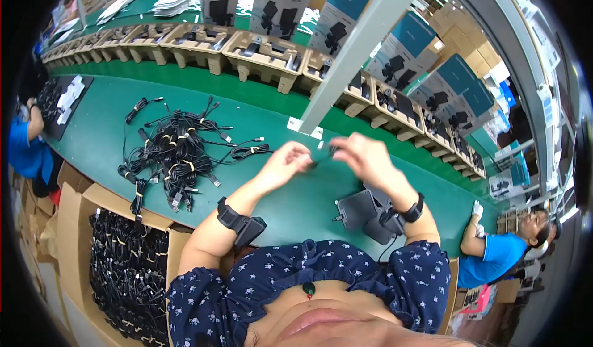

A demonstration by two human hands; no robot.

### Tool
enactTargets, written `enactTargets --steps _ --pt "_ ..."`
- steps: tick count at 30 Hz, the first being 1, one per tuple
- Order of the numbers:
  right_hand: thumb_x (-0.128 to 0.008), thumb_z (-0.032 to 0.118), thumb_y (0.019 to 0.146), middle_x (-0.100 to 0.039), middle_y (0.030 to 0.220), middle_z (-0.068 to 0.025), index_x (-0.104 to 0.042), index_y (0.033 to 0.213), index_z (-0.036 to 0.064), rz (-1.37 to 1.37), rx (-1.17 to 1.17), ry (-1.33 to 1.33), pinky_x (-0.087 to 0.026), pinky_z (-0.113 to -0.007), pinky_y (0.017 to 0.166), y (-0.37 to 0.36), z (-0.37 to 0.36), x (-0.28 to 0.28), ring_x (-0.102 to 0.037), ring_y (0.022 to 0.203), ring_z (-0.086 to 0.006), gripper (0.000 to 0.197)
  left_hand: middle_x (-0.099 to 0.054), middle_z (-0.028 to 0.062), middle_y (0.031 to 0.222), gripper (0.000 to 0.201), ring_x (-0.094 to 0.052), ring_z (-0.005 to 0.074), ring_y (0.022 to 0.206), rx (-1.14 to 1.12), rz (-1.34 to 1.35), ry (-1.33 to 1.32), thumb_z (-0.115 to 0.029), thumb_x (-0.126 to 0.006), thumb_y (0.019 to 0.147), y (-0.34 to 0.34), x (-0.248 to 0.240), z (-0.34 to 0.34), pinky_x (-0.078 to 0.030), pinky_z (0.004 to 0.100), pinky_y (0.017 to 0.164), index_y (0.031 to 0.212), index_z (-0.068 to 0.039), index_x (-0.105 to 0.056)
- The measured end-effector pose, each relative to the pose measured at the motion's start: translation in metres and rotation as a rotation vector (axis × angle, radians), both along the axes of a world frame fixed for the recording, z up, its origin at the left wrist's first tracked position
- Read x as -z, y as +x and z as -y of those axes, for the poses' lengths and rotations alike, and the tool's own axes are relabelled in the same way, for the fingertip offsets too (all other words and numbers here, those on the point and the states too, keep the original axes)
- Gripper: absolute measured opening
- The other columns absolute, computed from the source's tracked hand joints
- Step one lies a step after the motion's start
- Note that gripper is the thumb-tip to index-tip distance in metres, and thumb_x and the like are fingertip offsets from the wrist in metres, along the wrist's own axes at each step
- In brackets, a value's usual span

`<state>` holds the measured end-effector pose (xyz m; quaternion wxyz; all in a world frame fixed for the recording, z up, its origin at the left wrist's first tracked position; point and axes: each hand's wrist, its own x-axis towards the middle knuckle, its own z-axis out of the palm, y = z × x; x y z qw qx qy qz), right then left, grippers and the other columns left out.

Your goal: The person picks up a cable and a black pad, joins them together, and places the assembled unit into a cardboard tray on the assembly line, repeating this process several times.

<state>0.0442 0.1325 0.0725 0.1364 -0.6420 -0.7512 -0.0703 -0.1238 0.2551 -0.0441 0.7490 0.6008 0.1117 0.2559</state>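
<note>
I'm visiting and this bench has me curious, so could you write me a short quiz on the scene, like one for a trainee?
1. True or false: a blurred dark item shows between the left hand and the right hand.

2. What fills the open carton beside the person?
A. White gloves
B. Bundled black cables
C. Teal boxes

3. Fill in the blank: the row of brown molded trays stands beyond the ____ edge of the green worktop, as seen by the person.

Key: 1. True. 2. B. 3. Far.
</note>
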Motion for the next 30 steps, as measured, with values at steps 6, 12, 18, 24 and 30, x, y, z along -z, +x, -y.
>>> enactTargets --steps 6,12,18,24,30 --pt "-0.06 0.028 0.083 -0.064 0.089 -0.0123 -0.065 0.096 0.0095 -0.071 0.364 0.396 -0.049 -0.033 0.068 0.073 -0.042 -0.035 -0.062 0.081 -0.029 0.023 -0.057 0.005 0.087 0.018 -0.056 0.0119 0.075 -0.333 -0.128 0.317 -0.013 -0.056 0.087 -0.004 0.007 -0.016 -0.047 0.0251 0.066 0.101 -0.003 -0.053" --pt "-0.054 0.031 0.084 -0.064 0.089 -0.014 -0.065 0.093 0.0088 0.037 0.427 0.386 -0.048 -0.04 0.068 0.108 -0.116 -0.049 -0.061 0.082 -0.0333 0.026 -0.057 0.0082 0.092 0.016 -0.057 0.015 0.073 -0.458 -0.206 0.59 -0.009 -0.056 0.086 -0.005 -0.001 -0.023 -0.047 0.0265 0.064 0.1 -0.002 -0.054" --pt "-0.056 0.024 0.081 -0.064 0.082 -0.0164 -0.062 0.088 0.0072 0.153 0.327 0.265 -0.049 -0.039 0.064 0.126 -0.189 -0.024 -0.062 0.076 -0.0336 0.019 -0.056 0.0096 0.092 0.017 -0.057 0.0189 0.075 -0.489 -0.206 0.589 -0.008 -0.057 0.084 -0.01 0.0 -0.025 -0.047 0.0291 0.066 0.099 -0.002 -0.055" --pt "-0.058 0.022 0.082 -0.062 0.076 -0.0195 -0.062 0.084 -0.0002 0.349 0.115 0.259 -0.05 -0.04 0.065 0.127 -0.229 0.008 -0.062 0.075 -0.034 0.022 -0.056 0.0105 0.093 0.017 -0.057 0.0201 0.074 -0.502 -0.215 0.612 -0.007 -0.057 0.083 -0.014 -0.006 -0.024 -0.047 0.03 0.065 0.099 -0.001 -0.054" --pt "-0.048 0.015 0.085 -0.058 0.082 -0.0271 -0.044 0.095 -0.0046 0.148 0.482 0.275 -0.052 -0.045 0.063 0.122 -0.282 0.046 -0.062 0.074 -0.04 0.022 -0.054 0.0104 0.094 0.017 -0.056 0.0209 0.078 -0.524 -0.18 0.661 -0.007 -0.059 0.082 -0.012 -0.006 -0.023 -0.047 0.0307 0.066 0.097 -0.002 -0.054"
